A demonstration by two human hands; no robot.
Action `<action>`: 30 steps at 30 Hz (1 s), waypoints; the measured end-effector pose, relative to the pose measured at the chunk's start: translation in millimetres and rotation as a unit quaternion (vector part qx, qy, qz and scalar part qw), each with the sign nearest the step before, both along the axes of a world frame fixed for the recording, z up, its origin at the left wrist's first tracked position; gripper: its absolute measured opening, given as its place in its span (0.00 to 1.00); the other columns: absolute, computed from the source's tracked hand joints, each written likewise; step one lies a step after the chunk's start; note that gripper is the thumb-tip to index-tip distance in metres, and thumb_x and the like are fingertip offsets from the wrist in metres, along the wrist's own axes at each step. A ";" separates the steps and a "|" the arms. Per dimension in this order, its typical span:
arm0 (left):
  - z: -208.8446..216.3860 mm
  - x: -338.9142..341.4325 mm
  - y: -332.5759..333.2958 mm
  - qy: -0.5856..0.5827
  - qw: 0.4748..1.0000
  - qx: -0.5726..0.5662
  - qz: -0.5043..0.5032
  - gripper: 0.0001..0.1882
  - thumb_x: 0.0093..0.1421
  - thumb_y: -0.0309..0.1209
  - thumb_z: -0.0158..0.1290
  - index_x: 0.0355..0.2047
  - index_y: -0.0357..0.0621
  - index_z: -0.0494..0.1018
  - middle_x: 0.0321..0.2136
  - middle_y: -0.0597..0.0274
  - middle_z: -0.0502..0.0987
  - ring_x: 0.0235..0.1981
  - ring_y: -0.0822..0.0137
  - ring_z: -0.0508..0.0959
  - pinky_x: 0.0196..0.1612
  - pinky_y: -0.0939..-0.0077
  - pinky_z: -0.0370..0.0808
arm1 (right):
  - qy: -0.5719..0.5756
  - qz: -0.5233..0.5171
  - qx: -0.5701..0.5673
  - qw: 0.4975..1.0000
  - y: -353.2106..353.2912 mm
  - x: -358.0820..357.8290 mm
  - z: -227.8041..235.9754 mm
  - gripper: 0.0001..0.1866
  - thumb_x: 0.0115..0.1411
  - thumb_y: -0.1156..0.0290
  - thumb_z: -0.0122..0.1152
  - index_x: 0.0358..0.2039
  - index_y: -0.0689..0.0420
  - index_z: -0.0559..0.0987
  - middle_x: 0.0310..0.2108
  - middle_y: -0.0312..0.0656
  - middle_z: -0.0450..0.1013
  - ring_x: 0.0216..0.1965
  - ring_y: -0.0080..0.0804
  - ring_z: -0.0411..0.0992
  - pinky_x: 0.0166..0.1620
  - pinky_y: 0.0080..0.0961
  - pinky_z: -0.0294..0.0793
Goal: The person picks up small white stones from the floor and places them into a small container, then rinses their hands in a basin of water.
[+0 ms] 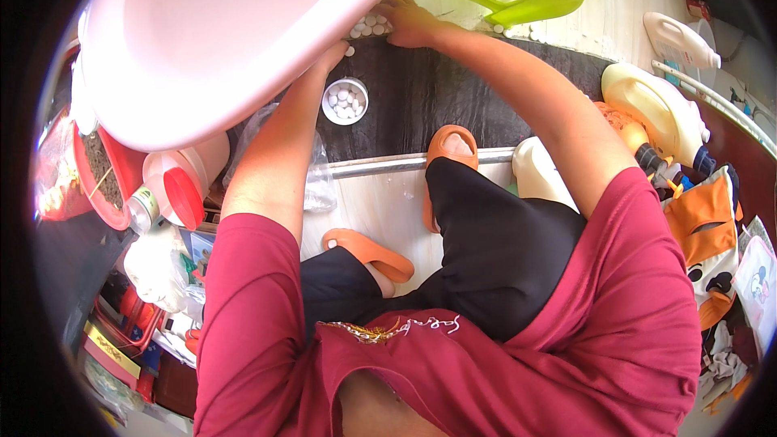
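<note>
At the far edge of a dark floor strip lies a cluster of small white round tablets [371, 27]. My right hand [409, 23] reaches over from the right, fingers stretched out and touching the cluster's right side. Opposite it, my left hand [332, 54] sits at the cluster's near left, its fingers mostly hidden behind the rim of a large pink basin [267, 40]. One loose tablet [350, 51] lies beside that hand. Nearer to me, a white round tub [327, 105] stands upright with several of the same tablets inside.
A lime-green plastic stool [550, 0] stands beyond my right hand, with more tablets by its leg. Left are a clear plastic bag [320, 182] and a white bucket [212, 158]. Cream jugs [651, 105] and bottles line the right. My feet wear orange slippers [372, 252].
</note>
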State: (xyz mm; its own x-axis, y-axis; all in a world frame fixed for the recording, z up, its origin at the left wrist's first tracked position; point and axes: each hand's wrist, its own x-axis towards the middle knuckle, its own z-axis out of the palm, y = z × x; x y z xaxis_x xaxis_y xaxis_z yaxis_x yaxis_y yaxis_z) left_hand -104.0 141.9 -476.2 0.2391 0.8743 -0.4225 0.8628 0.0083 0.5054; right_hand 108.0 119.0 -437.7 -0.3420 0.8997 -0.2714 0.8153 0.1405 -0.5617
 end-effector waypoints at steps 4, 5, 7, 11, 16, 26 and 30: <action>-3.8 3.5 7.1 -0.073 0.993 -0.072 0.059 0.37 0.45 0.26 0.54 0.59 0.49 0.59 0.41 0.50 0.71 0.37 0.60 0.73 0.35 0.73 0.72 | -0.036 -0.049 -0.045 0.997 8.6 -16.7 -0.6 0.29 0.47 0.71 0.55 0.52 0.43 0.69 0.51 0.47 0.61 0.53 0.51 0.60 0.52 0.39 0.66; -0.9 4.9 6.6 -0.096 0.989 -0.084 0.076 0.37 0.44 0.25 0.55 0.59 0.50 0.60 0.41 0.52 0.71 0.37 0.60 0.73 0.36 0.73 0.72 | -0.050 -0.062 -0.066 0.995 5.6 -19.3 2.5 0.28 0.47 0.71 0.55 0.52 0.42 0.69 0.50 0.47 0.61 0.52 0.51 0.60 0.52 0.39 0.67; 5.5 3.2 4.8 -0.111 0.980 -0.139 0.085 0.38 0.43 0.25 0.56 0.58 0.50 0.60 0.41 0.52 0.70 0.38 0.60 0.73 0.39 0.73 0.71 | -0.032 -0.063 -0.066 0.995 6.7 -20.6 -1.0 0.27 0.47 0.69 0.57 0.51 0.41 0.70 0.50 0.48 0.61 0.51 0.52 0.61 0.51 0.39 0.67; -14.5 -1.0 2.2 -0.113 0.992 -0.022 0.043 0.38 0.39 0.22 0.56 0.55 0.44 0.63 0.44 0.48 0.70 0.46 0.54 0.70 0.50 0.68 0.67 | 0.042 -0.065 -0.017 0.997 13.2 -21.1 -52.3 0.27 0.46 0.68 0.59 0.50 0.41 0.71 0.50 0.47 0.61 0.52 0.52 0.60 0.51 0.39 0.67; -0.2 7.7 -14.6 -0.055 0.995 0.077 -0.015 0.32 0.38 0.20 0.55 0.49 0.38 0.66 0.46 0.47 0.69 0.51 0.51 0.67 0.54 0.65 0.64 | 0.181 -0.089 0.011 0.979 22.9 -35.3 -82.0 0.26 0.46 0.66 0.61 0.49 0.42 0.71 0.51 0.47 0.61 0.53 0.52 0.59 0.53 0.38 0.65; 17.4 26.6 -17.7 -0.265 0.949 -0.021 0.166 0.29 0.42 0.14 0.50 0.48 0.37 0.64 0.41 0.56 0.71 0.47 0.65 0.70 0.49 0.73 0.68 | 0.037 -0.040 -0.074 0.996 20.5 -45.5 -6.3 0.23 0.45 0.61 0.62 0.45 0.45 0.73 0.45 0.46 0.67 0.51 0.50 0.61 0.51 0.38 0.65; 34.7 33.4 -16.6 -0.316 0.921 -0.107 0.202 0.27 0.45 0.14 0.50 0.49 0.38 0.65 0.39 0.60 0.72 0.43 0.70 0.72 0.45 0.78 0.70 | 0.080 -0.066 -0.070 0.992 18.6 -57.7 -9.2 0.21 0.43 0.61 0.64 0.41 0.48 0.76 0.44 0.46 0.68 0.46 0.48 0.67 0.49 0.36 0.68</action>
State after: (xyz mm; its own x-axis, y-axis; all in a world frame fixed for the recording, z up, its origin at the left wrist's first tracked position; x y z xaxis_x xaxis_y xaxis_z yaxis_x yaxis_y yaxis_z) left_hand -70.6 125.3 -441.5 0.1690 0.8588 -0.4837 0.3017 0.4221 0.8549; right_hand 50.3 137.6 -446.9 -0.2721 0.8967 -0.3490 0.7204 -0.0507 -0.6918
